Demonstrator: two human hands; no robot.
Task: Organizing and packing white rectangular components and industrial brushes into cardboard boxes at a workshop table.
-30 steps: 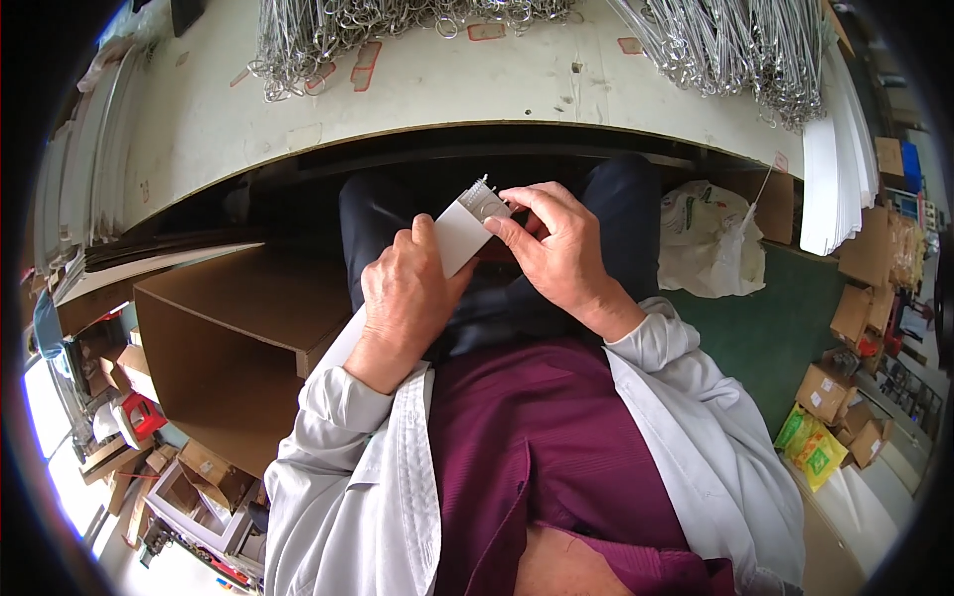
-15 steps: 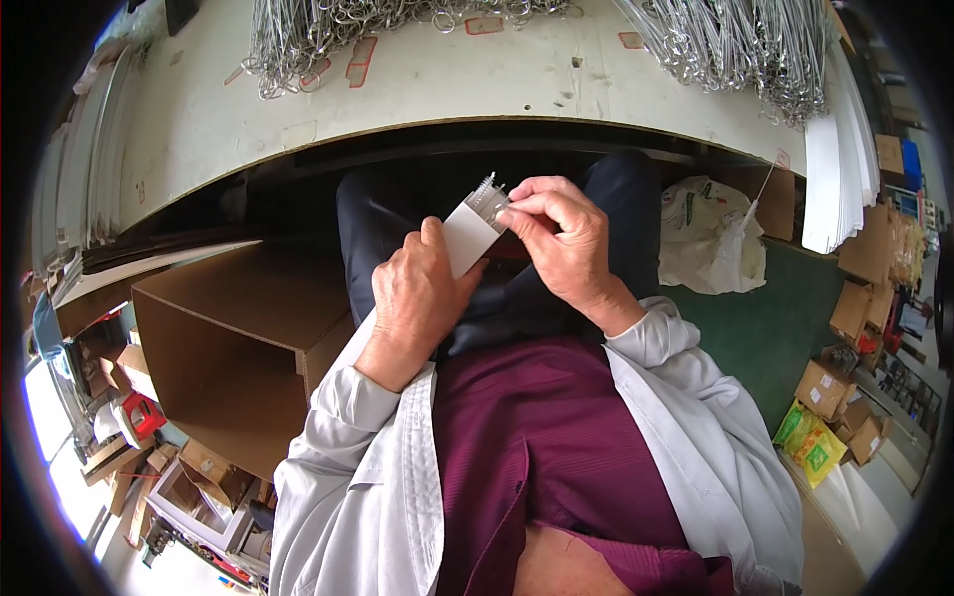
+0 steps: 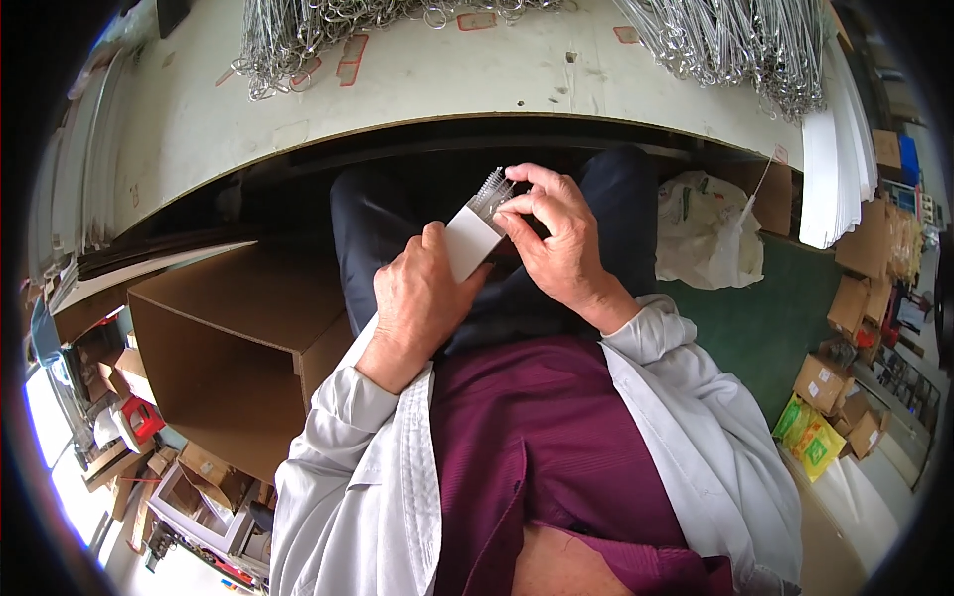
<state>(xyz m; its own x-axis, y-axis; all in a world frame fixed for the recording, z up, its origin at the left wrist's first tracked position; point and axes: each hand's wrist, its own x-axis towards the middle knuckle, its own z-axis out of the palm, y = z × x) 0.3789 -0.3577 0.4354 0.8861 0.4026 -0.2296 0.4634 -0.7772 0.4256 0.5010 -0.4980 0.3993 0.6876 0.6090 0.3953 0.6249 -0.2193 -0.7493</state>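
My left hand (image 3: 419, 294) is closed round a slim white box (image 3: 471, 241), which tilts up and to the right over my lap. Out of its far end stick several small wire brushes (image 3: 489, 189) with pale bristles. My right hand (image 3: 563, 236) is at that end. Its thumb and a bent finger come together by the box's rim, while the index finger reaches over to the brush tips. Whatever lies between these fingertips is too small to make out.
Ahead stands a pale table (image 3: 397, 89), with heaps of looped metal wires (image 3: 318, 35) at its far side and more wires (image 3: 735, 45) at right. White sheets (image 3: 840, 179) hang off its right end. A large cardboard box (image 3: 234, 348) is open at left; a plastic bag (image 3: 701, 233) lies right.
My right index finger has lifted and stretched toward the brush tips, and the fingers have spread slightly. The box stays in my left hand, nearly where it was.
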